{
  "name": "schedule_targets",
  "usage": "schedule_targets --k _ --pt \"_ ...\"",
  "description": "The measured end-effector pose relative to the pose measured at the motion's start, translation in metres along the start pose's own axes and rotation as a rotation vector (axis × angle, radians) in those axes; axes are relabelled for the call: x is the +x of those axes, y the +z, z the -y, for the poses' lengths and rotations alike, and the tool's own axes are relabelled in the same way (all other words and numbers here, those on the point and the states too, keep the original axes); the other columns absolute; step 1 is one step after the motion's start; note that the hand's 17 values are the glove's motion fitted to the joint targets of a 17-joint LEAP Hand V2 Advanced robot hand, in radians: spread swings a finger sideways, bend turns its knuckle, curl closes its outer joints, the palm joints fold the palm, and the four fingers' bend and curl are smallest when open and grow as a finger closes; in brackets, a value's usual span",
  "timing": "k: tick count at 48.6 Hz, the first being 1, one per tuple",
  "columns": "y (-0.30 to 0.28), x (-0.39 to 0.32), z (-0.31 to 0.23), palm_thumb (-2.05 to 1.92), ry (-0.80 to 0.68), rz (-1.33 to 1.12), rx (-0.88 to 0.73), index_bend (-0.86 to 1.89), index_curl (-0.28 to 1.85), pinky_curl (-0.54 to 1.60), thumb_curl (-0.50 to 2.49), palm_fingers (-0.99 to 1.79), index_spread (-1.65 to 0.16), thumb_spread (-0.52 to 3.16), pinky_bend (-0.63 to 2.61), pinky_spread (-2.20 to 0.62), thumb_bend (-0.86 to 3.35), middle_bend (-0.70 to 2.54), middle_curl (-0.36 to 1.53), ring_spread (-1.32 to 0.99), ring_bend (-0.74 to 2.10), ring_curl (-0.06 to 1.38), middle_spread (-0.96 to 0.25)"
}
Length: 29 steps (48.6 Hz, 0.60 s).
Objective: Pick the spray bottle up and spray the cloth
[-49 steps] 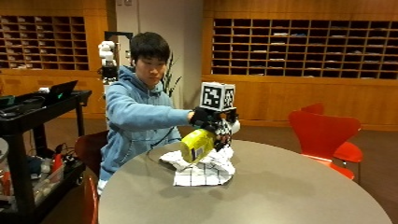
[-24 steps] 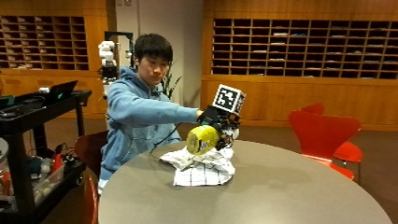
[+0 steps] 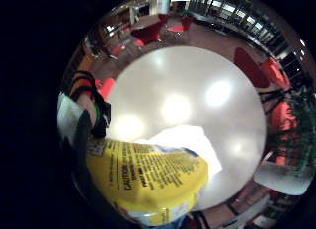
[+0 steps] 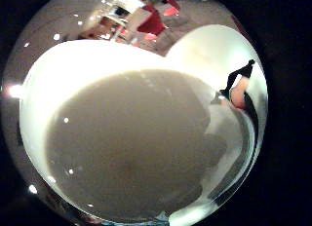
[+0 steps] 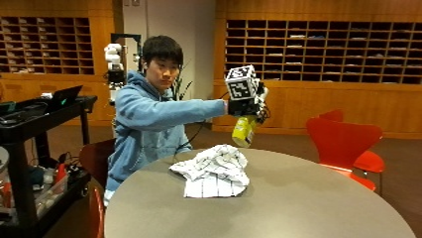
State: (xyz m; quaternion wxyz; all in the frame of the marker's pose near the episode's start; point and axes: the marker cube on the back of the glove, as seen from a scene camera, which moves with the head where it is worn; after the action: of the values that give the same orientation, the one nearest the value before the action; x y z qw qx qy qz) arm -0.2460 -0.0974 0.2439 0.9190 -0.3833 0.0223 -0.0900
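A person in a light blue hooded top sits at the far left edge of a round grey bench (image 5: 310, 198). The gloved right hand (image 5: 245, 105) is stretched out at about chest height, its fingers curled round a yellow spray bottle (image 5: 242, 131) at the bottle's upper end. The bottle hangs below the hand, clear of the bench top, above the far edge of the bench. The other hand is hidden behind the body and cannot be made out.

A white checked cloth (image 5: 212, 170) lies crumpled on the bench near the person's edge, just below and slightly to the left of the bottle, not touching it.

In the little finger side palm view, the bottle's yellow label with black print (image 3: 148, 179) fills the near part of the picture, close to the palm, with the white cloth (image 3: 190, 142) beyond it on the pale bench (image 3: 187, 86). The thumb side palm view shows mostly a broad grey-white blurred surface that cannot be identified.

A red chair (image 5: 342, 144) stands at the right edge of the bench. A black cart (image 5: 33, 144) stands to the left of the person.

Compared with a second ago, the hand and bottle are higher: then the bottle was low, tilted right over the cloth and close to it; now it is lifted well above it. The cloth lies in the same place.
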Motion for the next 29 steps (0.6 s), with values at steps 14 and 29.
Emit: schedule_targets --k 14,29 --pt "0.06 -0.062 0.025 0.85 -0.014 0.519 0.144 0.26 0.51 0.4 0.75 1.35 -0.22 0.29 0.47 -0.26 -0.04 0.45 0.46 -0.18 0.49 0.43 -0.15" --pt "0.158 -0.069 0.039 0.86 0.036 0.715 0.182 0.21 0.51 0.4 0.75 1.33 -0.22 0.33 0.48 -0.26 -0.04 0.43 0.46 -0.17 0.5 0.43 -0.14"
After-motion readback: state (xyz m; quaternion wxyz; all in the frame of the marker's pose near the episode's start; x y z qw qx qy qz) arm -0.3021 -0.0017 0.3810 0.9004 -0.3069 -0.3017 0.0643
